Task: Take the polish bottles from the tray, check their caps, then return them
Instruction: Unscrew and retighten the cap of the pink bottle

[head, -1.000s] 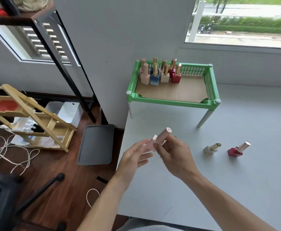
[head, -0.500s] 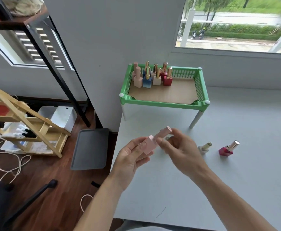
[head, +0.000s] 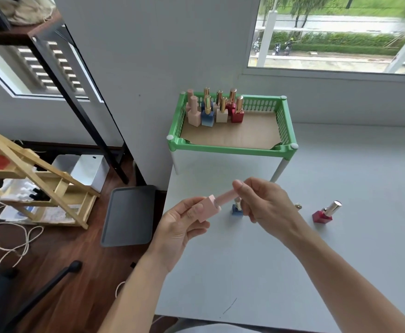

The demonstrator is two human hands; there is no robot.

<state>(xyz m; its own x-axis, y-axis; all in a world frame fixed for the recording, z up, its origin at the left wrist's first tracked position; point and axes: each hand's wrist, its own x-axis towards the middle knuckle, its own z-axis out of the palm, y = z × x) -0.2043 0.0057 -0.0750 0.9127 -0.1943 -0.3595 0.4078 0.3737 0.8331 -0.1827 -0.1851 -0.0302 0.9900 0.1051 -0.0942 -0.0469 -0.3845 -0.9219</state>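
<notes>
Pink polish bottle (head: 209, 207) sits mid-frame, tilted, above the white table (head: 340, 248). Left hand (head: 179, 227) pinches its square base; right hand (head: 264, 203) is wrapped round the pink cap (head: 227, 196). To check well: hold base still w/ left, twist cap gently w/ right till snug, then return it to green tray (head: 230, 147), upper centre.
</notes>
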